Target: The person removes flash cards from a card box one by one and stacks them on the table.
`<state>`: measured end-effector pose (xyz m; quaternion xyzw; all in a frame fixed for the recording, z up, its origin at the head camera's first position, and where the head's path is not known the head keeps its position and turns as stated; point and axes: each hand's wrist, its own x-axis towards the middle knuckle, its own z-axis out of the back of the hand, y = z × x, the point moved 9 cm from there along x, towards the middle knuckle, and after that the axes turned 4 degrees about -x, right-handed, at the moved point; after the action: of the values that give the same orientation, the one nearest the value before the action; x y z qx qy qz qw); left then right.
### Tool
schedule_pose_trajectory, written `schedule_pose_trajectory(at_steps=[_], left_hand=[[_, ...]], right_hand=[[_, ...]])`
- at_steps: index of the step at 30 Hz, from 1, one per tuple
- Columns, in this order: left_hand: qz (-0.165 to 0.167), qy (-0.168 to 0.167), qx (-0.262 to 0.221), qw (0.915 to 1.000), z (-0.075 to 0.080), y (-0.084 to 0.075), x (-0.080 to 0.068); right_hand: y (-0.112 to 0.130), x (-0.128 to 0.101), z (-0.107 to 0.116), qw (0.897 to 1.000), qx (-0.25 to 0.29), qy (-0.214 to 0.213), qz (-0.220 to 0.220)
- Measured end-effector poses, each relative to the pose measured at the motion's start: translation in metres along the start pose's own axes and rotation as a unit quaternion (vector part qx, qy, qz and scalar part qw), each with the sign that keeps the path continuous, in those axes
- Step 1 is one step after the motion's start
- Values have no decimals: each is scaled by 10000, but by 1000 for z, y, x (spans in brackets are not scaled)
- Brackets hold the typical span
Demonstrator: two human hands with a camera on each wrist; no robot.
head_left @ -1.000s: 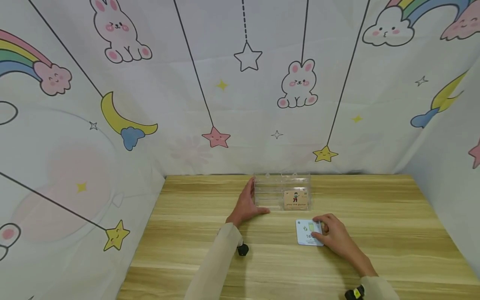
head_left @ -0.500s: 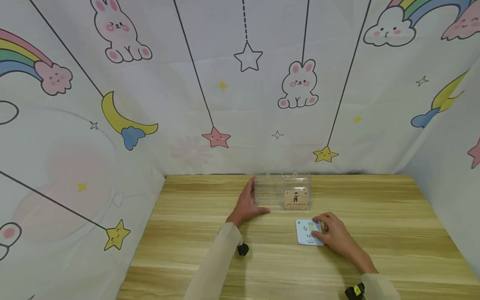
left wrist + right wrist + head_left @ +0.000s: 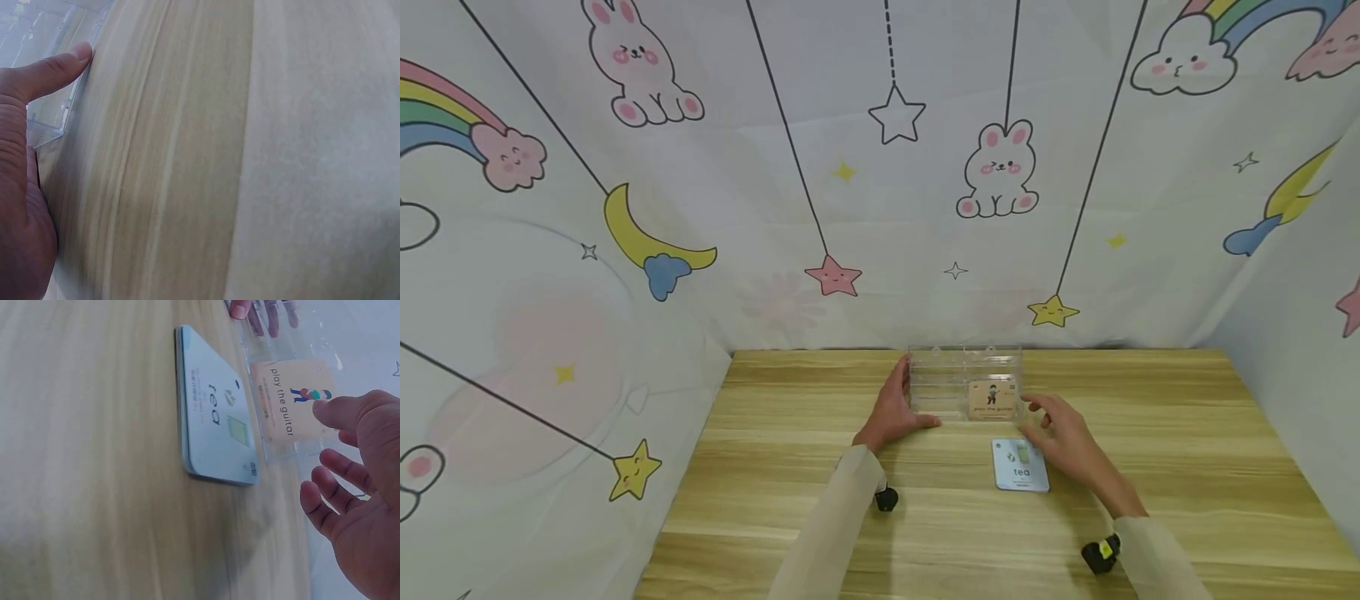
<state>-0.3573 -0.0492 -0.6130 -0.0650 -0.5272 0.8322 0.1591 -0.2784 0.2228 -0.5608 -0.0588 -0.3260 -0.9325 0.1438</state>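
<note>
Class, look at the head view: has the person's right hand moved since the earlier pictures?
Yes. The right hand has left the tea card, where it rested earlier, and moved away from the person toward the clear box; the card stays flat on the table.

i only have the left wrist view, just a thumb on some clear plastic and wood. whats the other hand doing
Observer: The right hand is lifted, fingers spread, holding nothing, beside the clear box.
Operator: anything in the box
Observer: One card reading "play the guitar" stands in its right end.
Operator: anything else on the table
Observer: A blue stack of cards, top one reading "tea", lies flat in front of the box.
</note>
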Motion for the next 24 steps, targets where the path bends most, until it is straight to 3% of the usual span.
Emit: schedule_pose_trajectory(at_steps=[11,24], left_hand=[[61,-7,-95,9999,-1,3,2],[45,-10,-68,10000,-1,7,3]], right_hand=[[4,17,-1,9999,91,74,85],[5,22,-4,9998,61,169,-99]])
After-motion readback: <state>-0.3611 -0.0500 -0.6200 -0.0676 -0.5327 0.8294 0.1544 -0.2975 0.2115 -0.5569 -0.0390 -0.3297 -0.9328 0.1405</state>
